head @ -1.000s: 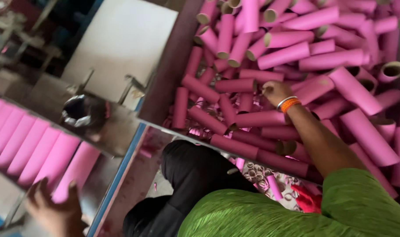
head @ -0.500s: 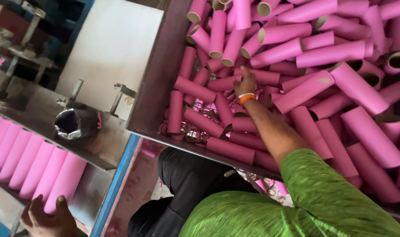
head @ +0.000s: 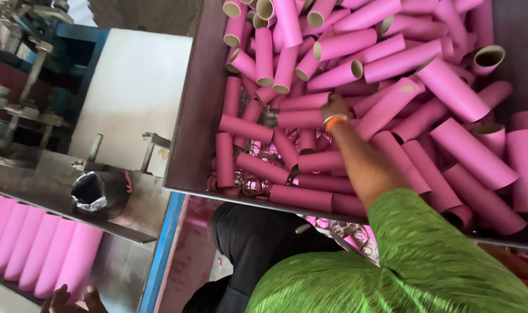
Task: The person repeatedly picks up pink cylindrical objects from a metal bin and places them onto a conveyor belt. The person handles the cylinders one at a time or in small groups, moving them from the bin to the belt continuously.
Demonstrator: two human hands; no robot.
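Overhead, the head camera looked down on a large metal bin [head: 194, 116] filled with pink cardboard tubes [head: 449, 87] lying in a loose heap at mixed angles, several showing open, hollow ends. The right hand [head: 333, 109] was extended into the middle of the heap, with an orange band [head: 334, 122] on the wrist and a green sleeve [head: 426, 255] covering the upper arm. The hand rested among the tubes and touched a pink tube [head: 301, 119] lying crosswise just to its left; the fingers were buried between the tubes, so whether they were clenched, released or grasping could not be told. Near the front wall of the bin the tubes lay thinner, and small ring-shaped scraps [head: 249, 186] showed on the floor between them. The left hand [head: 72, 300] appeared at the bottom edge of the view, well apart from the bin, with only 2 or 3 fingertips visible and spread; it was cut off by the frame, and whether it held anything could not be told. Just above it, a row of pink tubes [head: 37, 255] lay side by side in parallel on a metal machine bed [head: 124, 266]. A dark round machine opening [head: 98, 194] sat above that row, beside upright metal brackets [head: 151, 148] and a pale flat panel [head: 136, 87]. A blue frame edge [head: 162, 249] ran between the machine and the bin.
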